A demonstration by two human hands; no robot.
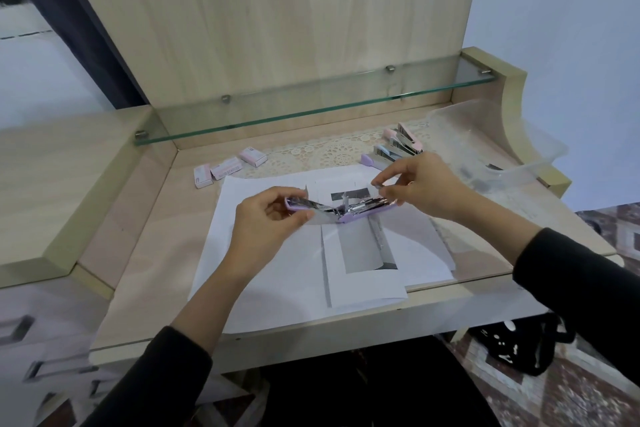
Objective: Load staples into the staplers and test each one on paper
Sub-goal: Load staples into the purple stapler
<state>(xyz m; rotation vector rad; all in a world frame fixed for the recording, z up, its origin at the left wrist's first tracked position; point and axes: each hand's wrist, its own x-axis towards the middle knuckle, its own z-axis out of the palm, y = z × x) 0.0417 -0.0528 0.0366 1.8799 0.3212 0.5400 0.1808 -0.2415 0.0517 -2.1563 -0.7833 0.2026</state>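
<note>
A lilac stapler [349,213] is swung wide open above the white paper sheets [277,288] in the middle of the desk. My left hand [268,224] grips its left half. My right hand [420,185] pinches a small strip of staples [377,185] just above the stapler's right half, where the metal staple channel shows. Several more pastel staplers [398,146] lie in a row at the back right. Three small pink staple boxes [225,168] sit at the back left.
A clear plastic tub [519,156] stands at the desk's right edge. A glass shelf [311,107] runs along the back above a lace mat [332,149]. A black bag [519,343] lies on the floor to the right. Drawers stand to the left.
</note>
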